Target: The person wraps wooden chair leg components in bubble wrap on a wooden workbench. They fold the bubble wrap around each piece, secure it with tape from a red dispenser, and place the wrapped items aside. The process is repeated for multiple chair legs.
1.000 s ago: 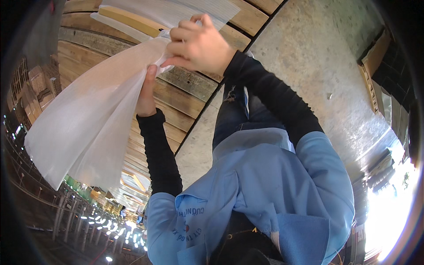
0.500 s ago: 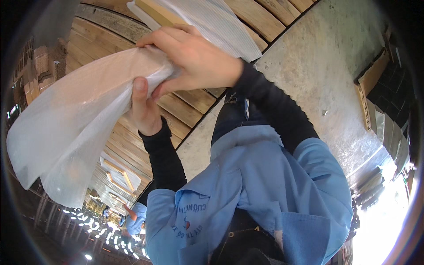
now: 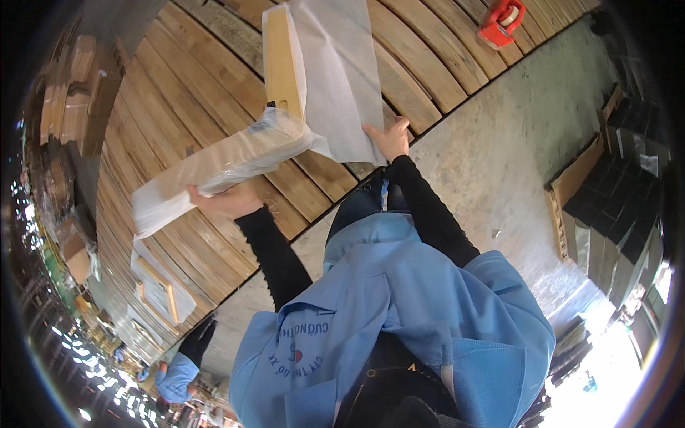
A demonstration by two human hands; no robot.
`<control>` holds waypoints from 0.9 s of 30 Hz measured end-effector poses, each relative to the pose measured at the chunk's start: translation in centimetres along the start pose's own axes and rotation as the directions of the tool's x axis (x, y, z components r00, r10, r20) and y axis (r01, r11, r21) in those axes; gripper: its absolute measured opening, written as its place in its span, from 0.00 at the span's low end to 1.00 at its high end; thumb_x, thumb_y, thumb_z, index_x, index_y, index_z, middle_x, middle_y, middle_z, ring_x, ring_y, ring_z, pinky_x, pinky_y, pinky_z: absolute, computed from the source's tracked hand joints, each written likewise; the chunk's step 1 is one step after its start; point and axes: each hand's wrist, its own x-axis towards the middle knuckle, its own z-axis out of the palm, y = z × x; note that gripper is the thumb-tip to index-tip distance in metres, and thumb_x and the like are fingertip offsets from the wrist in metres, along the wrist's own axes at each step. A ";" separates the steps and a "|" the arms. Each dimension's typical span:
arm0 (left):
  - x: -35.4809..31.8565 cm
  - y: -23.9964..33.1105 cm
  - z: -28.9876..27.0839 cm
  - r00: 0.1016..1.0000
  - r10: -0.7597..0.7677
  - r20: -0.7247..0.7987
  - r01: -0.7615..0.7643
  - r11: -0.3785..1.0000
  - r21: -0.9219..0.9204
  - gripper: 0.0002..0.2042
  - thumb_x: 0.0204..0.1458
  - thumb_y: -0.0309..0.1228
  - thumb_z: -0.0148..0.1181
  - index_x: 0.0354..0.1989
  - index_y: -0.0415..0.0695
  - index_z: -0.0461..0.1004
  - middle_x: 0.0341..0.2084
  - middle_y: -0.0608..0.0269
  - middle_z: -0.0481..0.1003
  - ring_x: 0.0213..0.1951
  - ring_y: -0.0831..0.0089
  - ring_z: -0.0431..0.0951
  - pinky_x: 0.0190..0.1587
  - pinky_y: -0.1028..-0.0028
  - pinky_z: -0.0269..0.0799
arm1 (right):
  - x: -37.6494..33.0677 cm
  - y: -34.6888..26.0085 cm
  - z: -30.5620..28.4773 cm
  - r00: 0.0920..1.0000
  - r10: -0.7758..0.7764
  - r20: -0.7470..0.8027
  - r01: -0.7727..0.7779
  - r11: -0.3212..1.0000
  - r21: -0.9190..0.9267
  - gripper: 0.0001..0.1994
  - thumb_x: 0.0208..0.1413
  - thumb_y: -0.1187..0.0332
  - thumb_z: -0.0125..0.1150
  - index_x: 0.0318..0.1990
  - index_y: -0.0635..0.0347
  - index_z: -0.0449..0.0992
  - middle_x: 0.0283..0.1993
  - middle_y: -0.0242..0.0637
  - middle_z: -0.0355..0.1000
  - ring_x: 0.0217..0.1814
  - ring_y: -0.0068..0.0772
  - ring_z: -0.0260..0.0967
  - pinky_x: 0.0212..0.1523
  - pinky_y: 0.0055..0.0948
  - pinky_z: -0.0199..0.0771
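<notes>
An L-shaped wooden piece lies on the slatted table in front of me. Its far leg (image 3: 283, 60) shows bare yellowish wood with a small dark slot near the corner. White translucent foam wrap (image 3: 221, 153) covers the leg that runs to the left. My left hand (image 3: 232, 202) grips the near edge of this wrapped leg, with some fingers hidden. To the right of the bare leg spreads a loose foam sheet (image 3: 342, 78), partly under the wood. My right hand (image 3: 391, 139) pinches the sheet's near right corner, close to the table edge.
A red tape dispenser (image 3: 501, 23) sits on the slatted table (image 3: 421, 57) at the far right. Another wooden frame on foam (image 3: 164, 289) lies at the left end. A person in blue (image 3: 176, 378) is beyond it. Dark stacked pieces (image 3: 614, 185) stand at the right.
The raised foam over the left leg has come down around it. My right hand has moved right, away from my left, to the loose sheet's corner. My view has shifted, showing the tape dispenser.
</notes>
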 end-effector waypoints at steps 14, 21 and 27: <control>1.2 -14.3 -8.5 0.901 -0.282 -0.331 0.221 0.953 -0.210 0.44 0.53 0.65 0.49 0.72 0.47 0.55 0.70 0.50 0.58 0.70 0.50 0.58 0.70 0.50 0.55 | 4.3 1.6 -8.5 0.801 -0.388 -0.457 0.338 0.922 -0.190 0.24 0.54 0.64 0.70 0.56 0.62 0.72 0.55 0.49 0.69 0.52 0.46 0.66 0.52 0.41 0.67; 0.8 -12.6 -5.9 0.925 -0.225 -0.305 0.192 0.972 -0.132 0.42 0.53 0.63 0.48 0.70 0.46 0.58 0.68 0.48 0.60 0.69 0.49 0.60 0.69 0.47 0.56 | -3.9 -6.2 2.1 0.791 -0.595 0.143 0.599 0.801 0.018 0.34 0.45 0.55 0.76 0.60 0.54 0.72 0.55 0.39 0.71 0.59 0.48 0.67 0.61 0.53 0.59; 2.5 -12.6 -8.5 0.926 -0.291 -0.239 0.266 0.955 -0.131 0.42 0.48 0.63 0.49 0.68 0.47 0.63 0.66 0.49 0.64 0.68 0.46 0.62 0.68 0.43 0.58 | -4.0 -5.9 5.7 0.666 -0.738 0.113 0.745 0.648 -0.158 0.15 0.49 0.61 0.71 0.44 0.47 0.79 0.43 0.25 0.73 0.57 0.37 0.68 0.58 0.50 0.57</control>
